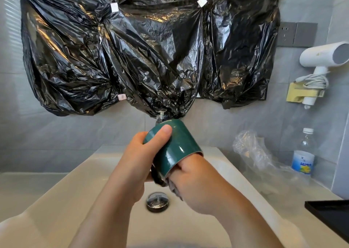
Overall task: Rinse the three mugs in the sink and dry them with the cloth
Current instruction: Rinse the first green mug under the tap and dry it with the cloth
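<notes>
Seen from the head camera, a person holds a dark green mug (176,144) in the air above a white sink (83,168), over its metal drain (157,201). The mug is tilted, its base raised toward the faucet tip (161,115) and its open mouth pointing down and to the right. The left hand (138,154) grips the mug near the base, thumb laid across the side and fingers wrapped round the far side. The right hand (197,185) meets the mouth from below, its fingers pushed inside the mug and hidden there. A fold of dark grey cloth (174,188) shows just under the rim, touching this hand; whether the fingers pinch it cannot be told. A crumpled black plastic sheet (132,49) hangs on the wall behind. On the counter to the right stand a water bottle (303,153) and a clear plastic bag (251,149).
</notes>
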`<state>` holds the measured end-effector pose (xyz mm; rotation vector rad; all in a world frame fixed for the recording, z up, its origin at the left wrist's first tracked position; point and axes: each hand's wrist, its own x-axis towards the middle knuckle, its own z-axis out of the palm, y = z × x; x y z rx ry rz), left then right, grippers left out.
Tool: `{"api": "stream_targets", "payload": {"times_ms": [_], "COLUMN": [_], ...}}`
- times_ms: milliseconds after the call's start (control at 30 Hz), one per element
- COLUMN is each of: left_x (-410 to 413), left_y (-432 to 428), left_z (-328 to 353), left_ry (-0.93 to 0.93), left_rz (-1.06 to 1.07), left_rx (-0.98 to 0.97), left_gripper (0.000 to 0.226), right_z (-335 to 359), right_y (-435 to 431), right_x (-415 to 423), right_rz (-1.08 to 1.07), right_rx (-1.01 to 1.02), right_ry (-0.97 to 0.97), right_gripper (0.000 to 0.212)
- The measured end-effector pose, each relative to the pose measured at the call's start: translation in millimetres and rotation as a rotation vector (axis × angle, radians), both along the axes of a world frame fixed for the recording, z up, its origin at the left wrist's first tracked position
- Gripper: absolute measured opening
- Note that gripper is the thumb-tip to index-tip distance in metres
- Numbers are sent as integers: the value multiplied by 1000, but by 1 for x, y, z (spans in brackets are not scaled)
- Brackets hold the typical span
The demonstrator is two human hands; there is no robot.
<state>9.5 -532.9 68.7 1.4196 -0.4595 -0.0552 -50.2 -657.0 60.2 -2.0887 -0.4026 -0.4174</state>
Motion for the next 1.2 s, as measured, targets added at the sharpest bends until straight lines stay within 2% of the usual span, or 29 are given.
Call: {"api": "stream_targets", "payload": {"times_ms": [67,133,200,233,333,367,433,567,600,667,800,900,933,967,1033,1100,1200], "left_x": [-2,-3,-3,-2,-2,-2,-2,-2,-1,-2,-3,-5,-4,-3,0,2,1], "left_y": [-5,-10,-12,-12,-10,-10,-11,-12,-13,-15,-19,-19,-18,-17,-11,-4,2], "left_z": [1,1,0,0,-2,-2,-2,1,1,-1,-3,-3,-3,-4,-5,-4,1], "left_ry": [35,41,66,85,132,137,143,48,29,19,38,58,47,31,-18,-68,-41], "left_rz": [20,19,-26,-67,-197,-236,-251,-55,-20,-5,-22,-107,-128,-139,-103,-67,-140], "left_rx": [-67,-191,-310,-359,-465,-484,-500,-424,-393,-389,-454,-519,-517,-496,-407,-299,-221], "left_gripper": [84,86,86,83,55,49,49,90,92,91,89,86,82,77,67,63,67], "right_z": [0,1,3,3,3,4,4,2,0,-1,2,6,8,8,7,7,6], "right_y": [5,7,11,14,25,27,23,10,9,8,9,13,14,14,10,5,4], "right_x": [-1,-3,-5,-5,-2,-2,-4,-5,-4,-3,-4,-4,-4,-4,-4,-8,-12], "right_rz": [-8,9,59,129,440,479,373,-37,-85,-99,115,480,566,585,424,140,-73], "right_rx": [-16,131,292,397,906,955,780,85,-10,-7,346,804,923,957,775,386,-33], "right_ry": [-25,-25,-9,3,136,147,99,-73,-85,-57,43,161,181,174,112,38,4], "right_gripper": [38,29,29,31,32,32,30,23,22,25,27,36,36,35,32,30,41]}}
